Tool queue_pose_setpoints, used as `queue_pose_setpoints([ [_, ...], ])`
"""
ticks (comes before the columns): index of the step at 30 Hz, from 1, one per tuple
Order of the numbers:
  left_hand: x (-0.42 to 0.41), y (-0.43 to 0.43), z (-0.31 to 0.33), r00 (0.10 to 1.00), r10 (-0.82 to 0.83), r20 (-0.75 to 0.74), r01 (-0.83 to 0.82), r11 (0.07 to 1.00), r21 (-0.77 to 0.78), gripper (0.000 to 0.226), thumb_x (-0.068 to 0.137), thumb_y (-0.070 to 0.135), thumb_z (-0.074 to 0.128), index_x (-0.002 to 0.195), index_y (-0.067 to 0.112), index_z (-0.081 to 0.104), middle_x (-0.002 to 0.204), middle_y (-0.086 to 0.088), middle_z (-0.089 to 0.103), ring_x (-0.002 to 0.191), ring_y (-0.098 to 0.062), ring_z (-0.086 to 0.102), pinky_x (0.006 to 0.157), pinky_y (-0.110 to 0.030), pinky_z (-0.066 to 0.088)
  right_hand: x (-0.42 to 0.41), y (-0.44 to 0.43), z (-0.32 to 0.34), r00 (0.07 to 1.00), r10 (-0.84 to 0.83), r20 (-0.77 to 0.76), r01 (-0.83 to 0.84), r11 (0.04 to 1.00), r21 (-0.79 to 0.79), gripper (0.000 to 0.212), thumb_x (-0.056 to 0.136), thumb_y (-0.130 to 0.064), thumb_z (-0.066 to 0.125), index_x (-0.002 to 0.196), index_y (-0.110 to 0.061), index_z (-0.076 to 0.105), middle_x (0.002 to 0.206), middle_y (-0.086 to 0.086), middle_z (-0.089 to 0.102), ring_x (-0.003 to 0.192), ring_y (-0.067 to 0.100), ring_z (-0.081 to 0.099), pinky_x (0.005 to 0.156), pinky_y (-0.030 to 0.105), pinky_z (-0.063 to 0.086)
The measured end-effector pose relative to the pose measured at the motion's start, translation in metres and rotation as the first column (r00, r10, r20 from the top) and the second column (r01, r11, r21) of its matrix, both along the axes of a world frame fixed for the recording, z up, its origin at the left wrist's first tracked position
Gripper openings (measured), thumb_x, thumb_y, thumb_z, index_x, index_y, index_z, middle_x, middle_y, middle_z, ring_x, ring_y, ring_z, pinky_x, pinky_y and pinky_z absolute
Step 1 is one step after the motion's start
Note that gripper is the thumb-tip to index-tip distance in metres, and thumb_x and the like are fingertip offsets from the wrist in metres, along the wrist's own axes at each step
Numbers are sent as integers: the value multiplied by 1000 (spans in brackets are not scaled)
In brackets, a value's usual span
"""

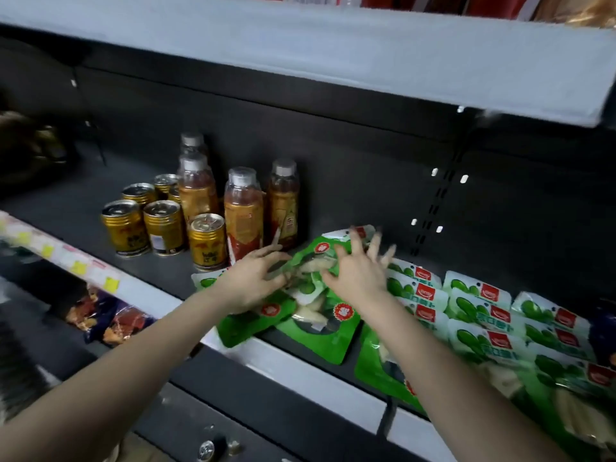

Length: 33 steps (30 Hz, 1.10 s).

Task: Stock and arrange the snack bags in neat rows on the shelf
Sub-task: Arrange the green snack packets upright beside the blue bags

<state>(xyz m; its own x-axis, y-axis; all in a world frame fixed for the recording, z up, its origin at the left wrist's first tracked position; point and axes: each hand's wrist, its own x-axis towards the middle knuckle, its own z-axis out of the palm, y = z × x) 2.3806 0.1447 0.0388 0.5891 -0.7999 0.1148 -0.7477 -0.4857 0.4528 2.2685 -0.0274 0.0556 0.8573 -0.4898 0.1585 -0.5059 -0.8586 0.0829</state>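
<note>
Green snack bags (316,331) with red round stickers lie in a loose overlapping pile on the dark shelf (173,265), some hanging over its front edge. My left hand (253,278) rests on the pile's left side, fingers spread and blurred. My right hand (358,268) hovers over the pile's upper right part with fingers apart, touching the top bag (328,251). To the right, white-and-green snack bags (480,311) lie in overlapping rows toward the right edge. Neither hand clearly grips a bag.
Gold cans (163,228) and orange drink bottles (241,211) stand at the shelf's back left, close to my left hand. A grey upper shelf (300,51) overhangs. Dark snack packets (106,321) lie on the lower shelf at left. The shelf's back right is bare.
</note>
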Motion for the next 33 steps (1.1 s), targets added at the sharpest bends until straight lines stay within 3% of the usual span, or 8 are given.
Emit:
queue_pose_setpoints([
  [2,1,22,-5,1000,12,12,-13,998,65,56,88,53,51,138,30,42,152,1,30,139,-17,30,112,-30,29,11,11,-9,994,103,-46,-103,995,-9,73,86,-69,37,148,-31,27,161,1,-3,142,46,-10,108,68,-5],
  [7,-17,51,-20,997,-8,75,-10,972,234,93,58,87,33,138,38,39,151,3,33,140,-20,28,112,-45,28,26,39,-35,933,271,-235,-223,951,212,81,81,-80,31,150,-41,13,161,-3,-5,142,45,-11,104,74,-2],
  [12,-23,45,-18,997,60,47,-68,978,196,66,82,56,60,138,26,40,150,-2,34,145,-24,15,116,-42,20,27,37,-34,944,257,-209,-219,957,189,72,87,-71,34,150,-39,18,160,-3,5,144,41,-3,106,72,6],
  [16,-18,42,-8,993,113,-28,-105,973,205,67,82,52,63,137,21,42,137,-2,50,134,-23,36,103,-32,37,26,38,-34,949,242,-204,-208,963,172,61,93,-60,33,149,-38,21,160,-3,8,143,43,-2,108,72,5],
  [19,-19,41,-14,993,106,-60,-95,981,167,60,87,53,55,137,23,41,131,2,58,142,-18,23,106,-31,34,22,35,-34,950,241,-201,-217,967,132,55,96,-52,30,148,-37,26,160,-3,8,144,40,-5,107,72,0],
  [22,-25,36,-20,994,106,-37,-102,990,94,55,89,55,48,135,25,42,135,0,53,143,-16,20,107,-32,34,14,28,-33,955,237,-177,-218,969,120,51,98,-51,26,147,-38,28,160,-5,6,145,37,-7,108,70,-1],
  [28,-47,14,-19,1000,13,-26,-14,1000,-27,53,90,47,53,135,20,43,138,-4,46,125,-23,45,96,-22,35,0,11,-26,972,190,-137,-176,978,108,53,98,-57,18,147,-39,27,161,-5,7,145,37,-4,108,68,-3],
  [33,-56,-10,-23,999,-39,-11,39,999,21,62,87,51,56,138,21,40,146,-6,33,134,-28,30,109,-30,25,-11,-10,-19,986,112,-127,-92,983,156,60,93,-66,9,148,-43,21,161,-4,2,144,42,-5,108,69,-2],
])
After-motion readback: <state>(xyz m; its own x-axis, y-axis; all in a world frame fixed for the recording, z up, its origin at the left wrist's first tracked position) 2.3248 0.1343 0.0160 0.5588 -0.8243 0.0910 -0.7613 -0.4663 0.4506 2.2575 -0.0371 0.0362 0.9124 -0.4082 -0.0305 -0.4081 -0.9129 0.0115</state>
